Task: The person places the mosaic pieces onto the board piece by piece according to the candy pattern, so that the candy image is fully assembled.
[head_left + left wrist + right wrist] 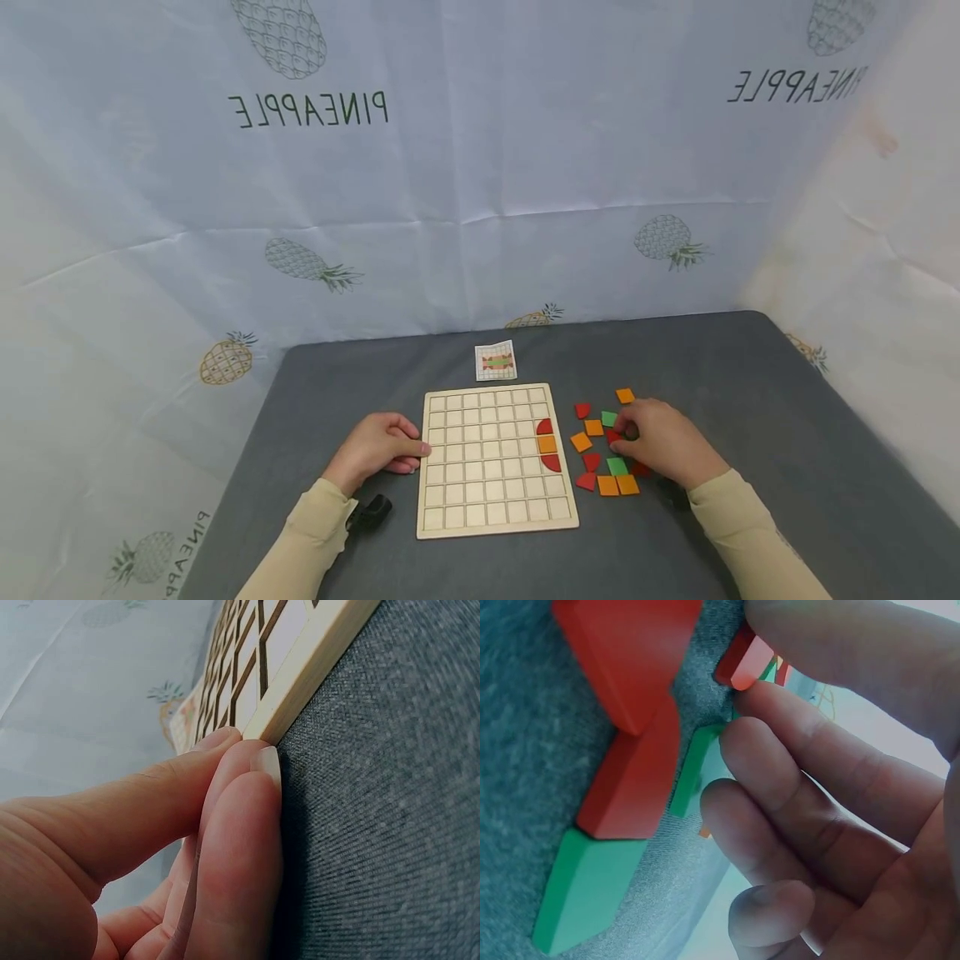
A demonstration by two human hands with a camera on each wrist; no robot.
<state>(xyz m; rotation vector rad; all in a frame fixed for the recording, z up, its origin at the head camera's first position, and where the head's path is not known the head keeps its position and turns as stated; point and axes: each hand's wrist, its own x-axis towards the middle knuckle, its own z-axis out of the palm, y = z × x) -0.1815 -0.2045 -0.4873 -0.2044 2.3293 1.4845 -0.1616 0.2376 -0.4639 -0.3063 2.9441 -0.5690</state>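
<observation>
A pale wooden grid board (491, 451) lies on the grey table. My left hand (384, 447) pinches its left edge, with the thumb (150, 795) on the frame and fingertips against the side. Two red rounded pieces, the upper one (544, 427) and the lower one (551, 462), sit in the board's right column around an orange square (547, 444). Right of the board, my right hand (663, 440) reaches into the loose pieces. Between its thumb and index finger it pinches a red piece (739, 664), partly hidden by the thumb.
A small printed card (497, 372) with a coloured grid pattern lies behind the board. Several orange squares (607, 486), red pieces (586, 481) and green pieces (617, 467) are scattered right of the board. A pineapple-print curtain (465, 167) hangs behind the table.
</observation>
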